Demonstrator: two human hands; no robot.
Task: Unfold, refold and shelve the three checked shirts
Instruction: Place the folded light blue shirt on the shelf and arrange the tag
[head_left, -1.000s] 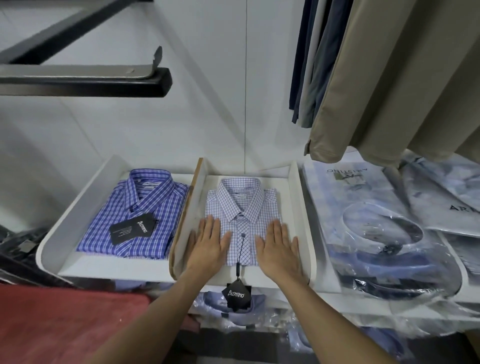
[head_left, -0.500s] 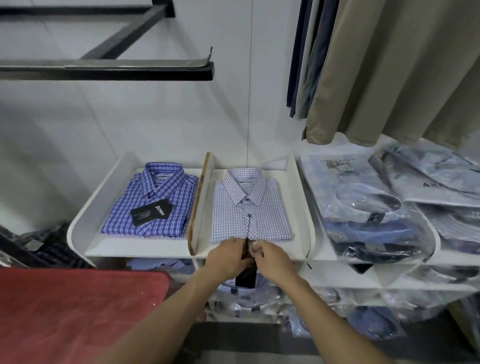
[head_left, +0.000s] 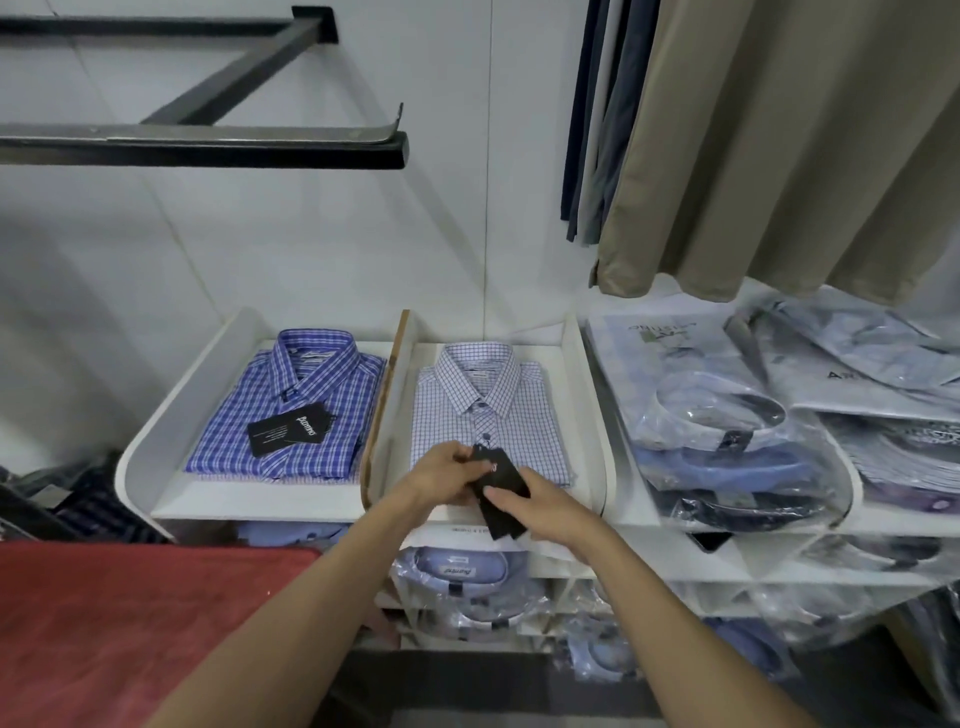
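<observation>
White shelf trays (head_left: 156, 467) line the wall. Going left to right, we see a dark blue checked shirt (head_left: 291, 410) folded in the left tray, then a pale checked shirt (head_left: 491, 410) folded in the middle tray; both run near to far, collars far. A third we cannot make out. Our left hand (head_left: 441, 470) and right hand (head_left: 540, 501) pinch its black hang tag (head_left: 501, 488), so we judge shelving nearly done.

Pale checked shirt (head_left: 488, 415) folded flat, collar away from me, in the middle shelf bay, its black tag (head_left: 500, 488) between my fingers, blue checked shirt (head_left: 296, 410) folded in the left bay
</observation>
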